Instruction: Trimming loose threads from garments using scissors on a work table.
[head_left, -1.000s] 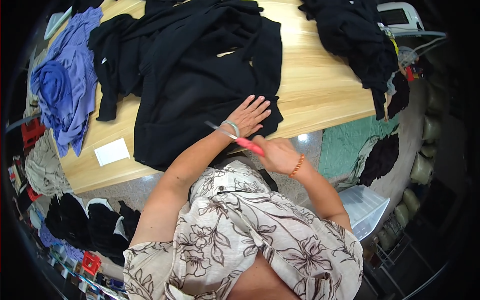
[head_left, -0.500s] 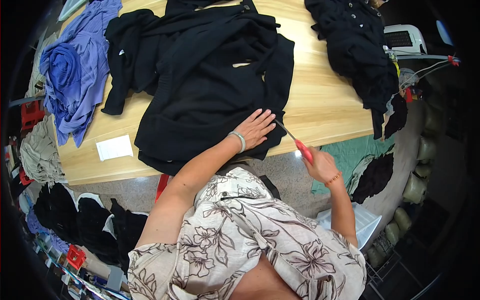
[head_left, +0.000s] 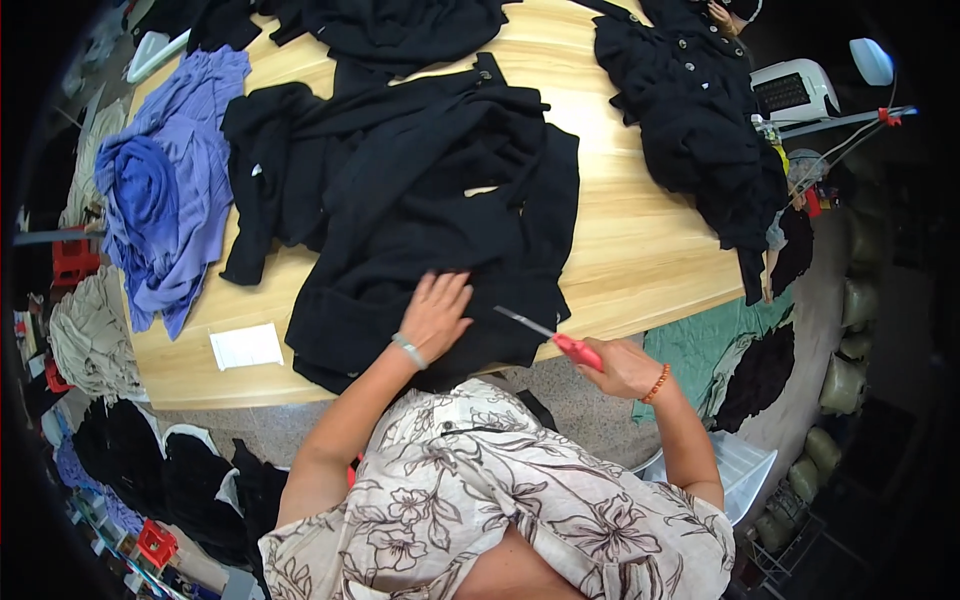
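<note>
Garment point(head_left: 400, 240) reaches table edge point(head_left: 650, 318), bare wood point(head_left: 640, 225) to its right

No writing is legible: one rectangular white card point(head_left: 246, 347) lies flat on the wood-grain counter point(head_left: 650, 225) near its front edge, left of the black garment point(head_left: 430, 235), any print too faint to read, and one small white patch point(head_left: 257, 170) on black cloth farther back is too small to make out.
</note>
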